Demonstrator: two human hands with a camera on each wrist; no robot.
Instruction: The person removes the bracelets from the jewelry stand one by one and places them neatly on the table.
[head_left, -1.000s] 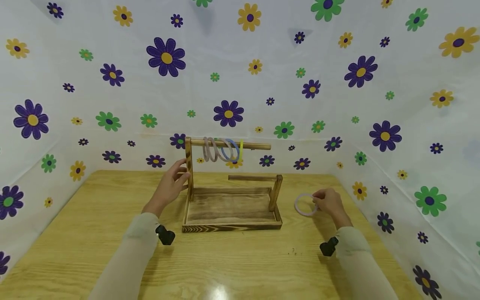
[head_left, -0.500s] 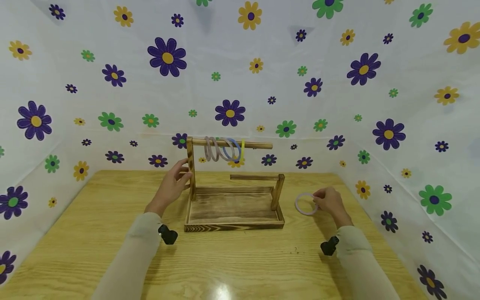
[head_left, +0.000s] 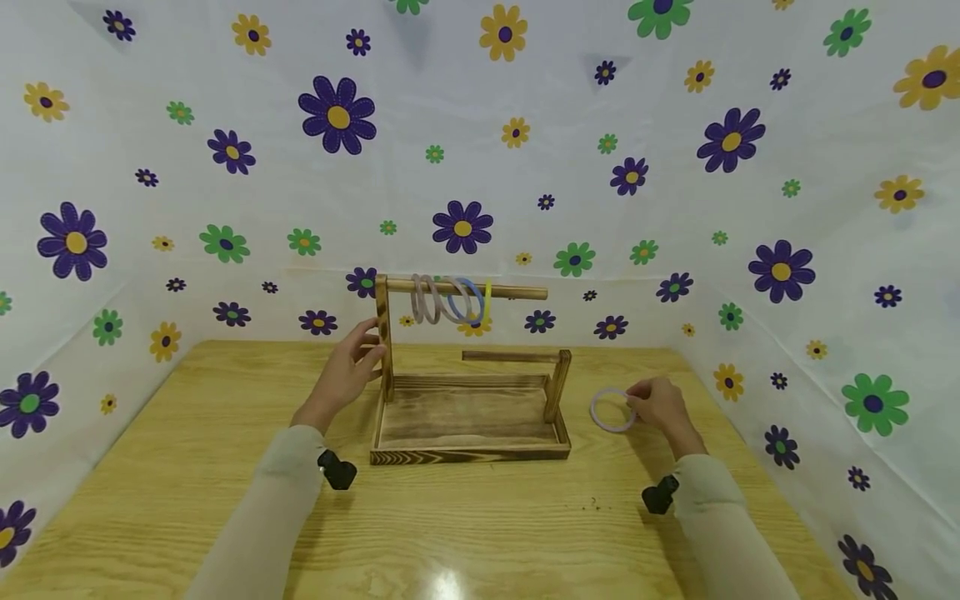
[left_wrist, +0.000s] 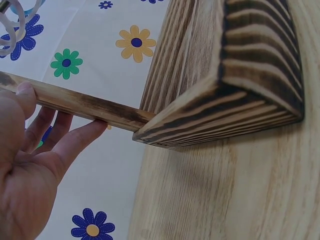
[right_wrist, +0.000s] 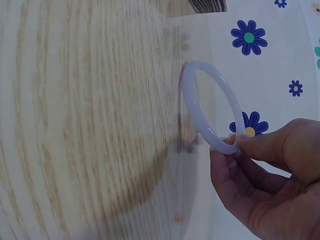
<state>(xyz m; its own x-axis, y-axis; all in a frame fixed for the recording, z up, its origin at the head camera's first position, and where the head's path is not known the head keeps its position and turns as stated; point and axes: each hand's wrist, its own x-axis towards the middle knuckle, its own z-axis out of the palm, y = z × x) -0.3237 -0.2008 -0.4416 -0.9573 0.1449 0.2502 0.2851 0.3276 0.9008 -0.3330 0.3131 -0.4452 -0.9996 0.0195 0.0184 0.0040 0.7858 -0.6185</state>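
Pale ring (right_wrist: 191, 100), practically unmoved over the last second, is pinched by the right hand (head_left: 660, 404) beside the rack (head_left: 470, 456), whose upright (head_left: 386, 333) is gripped by the left hand (head_left: 345, 367); work is judged paused.

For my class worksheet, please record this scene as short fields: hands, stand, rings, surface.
Left hand: left hand holds the left post between thumb and fingers
Right hand: right hand pinches a pale ring
Stand: wooden, with a tray base
Upper bar: upper bar bears several rings, including a blue ring and a yellow ring
Lower bar: lower bar bears no ring
Surface: wood-grained table
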